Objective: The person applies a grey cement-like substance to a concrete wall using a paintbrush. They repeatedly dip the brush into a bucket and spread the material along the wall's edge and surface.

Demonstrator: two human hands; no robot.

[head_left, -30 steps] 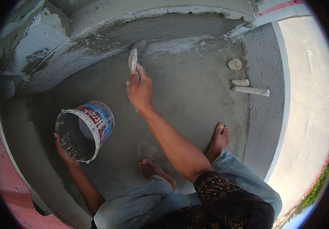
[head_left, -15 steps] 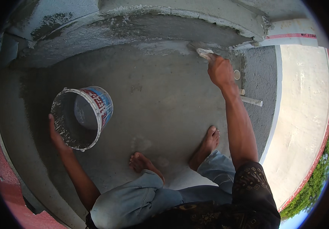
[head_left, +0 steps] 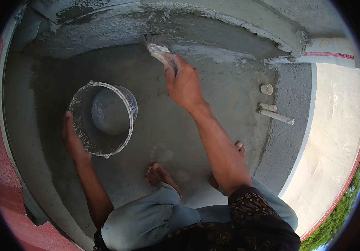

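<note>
My right hand is closed round the handle of a wide paintbrush, whose handle is smeared whitish. The dark bristles touch the foot of the grey plastered wall, where it meets the floor. On the left, my left hand grips the rim side of a plastic bucket, its fingers partly hidden behind it. The bucket is tilted, its mouth turned toward me. Its inside walls are splashed with grey-white coating, and a pale round bottom shows.
Three short pipes, among them a long white pipe, stick up from the floor on the right. A raised grey edge borders a cream surface beyond. My bare feet stand on the grey floor. A reddish wall lies at far left.
My right hand has swept the paintbrush leftward along the foot of the wall. The bucket has turned more toward me, still held by my left hand. The whole view has shifted slightly.
</note>
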